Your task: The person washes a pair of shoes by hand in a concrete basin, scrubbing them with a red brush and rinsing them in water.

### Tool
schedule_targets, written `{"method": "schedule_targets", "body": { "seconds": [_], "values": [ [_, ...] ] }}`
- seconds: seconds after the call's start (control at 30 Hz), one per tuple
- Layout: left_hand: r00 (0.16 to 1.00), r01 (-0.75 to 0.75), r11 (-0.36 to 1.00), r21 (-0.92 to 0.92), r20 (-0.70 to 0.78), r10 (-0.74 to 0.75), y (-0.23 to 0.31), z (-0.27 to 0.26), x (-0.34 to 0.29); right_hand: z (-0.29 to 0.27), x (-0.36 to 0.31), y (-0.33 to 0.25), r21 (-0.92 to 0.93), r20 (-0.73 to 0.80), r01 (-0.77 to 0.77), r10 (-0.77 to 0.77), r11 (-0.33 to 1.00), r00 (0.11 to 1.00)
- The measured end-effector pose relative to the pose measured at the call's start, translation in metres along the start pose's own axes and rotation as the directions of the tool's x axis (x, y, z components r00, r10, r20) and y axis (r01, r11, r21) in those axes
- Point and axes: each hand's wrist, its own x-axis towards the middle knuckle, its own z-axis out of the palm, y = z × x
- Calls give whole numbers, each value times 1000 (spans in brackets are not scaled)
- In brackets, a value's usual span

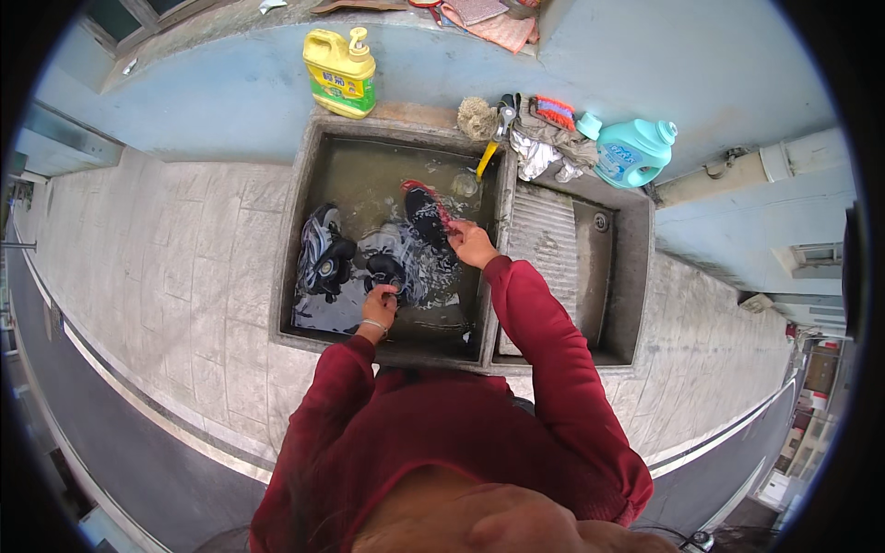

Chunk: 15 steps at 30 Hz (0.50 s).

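Shoes lie in the murky water of the concrete sink basin: the black shoe with red trim sits under the right hand, whose fingers close on its heel, while the left hand grips a dark shoe at the surface. Judging by this, scrubbing is underway; a firm hold seems needed as each shoe is turned

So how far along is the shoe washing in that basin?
Done: the basin is filled and the shoes are soaking. In hand: the left hand grips a dark shoe in the water, while the right hand holds a black shoe with red trim. Left: another shoe lies untouched at the left; the brush and detergent bottle sit unused on the ledge.
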Motion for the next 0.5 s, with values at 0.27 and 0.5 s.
{"method": "schedule_targets", "body": {
  "seconds": [0.27,0.5],
  "values": [
    [830,443,276,-853,275,-485,-17,13,22,-118,37,27,-75,-499,-2,-36,997,866],
    [675,549,-57,-834,482,-558,9,17,62,-201,80,48,-541,-505,14,-338,841,794]
  ]
}}
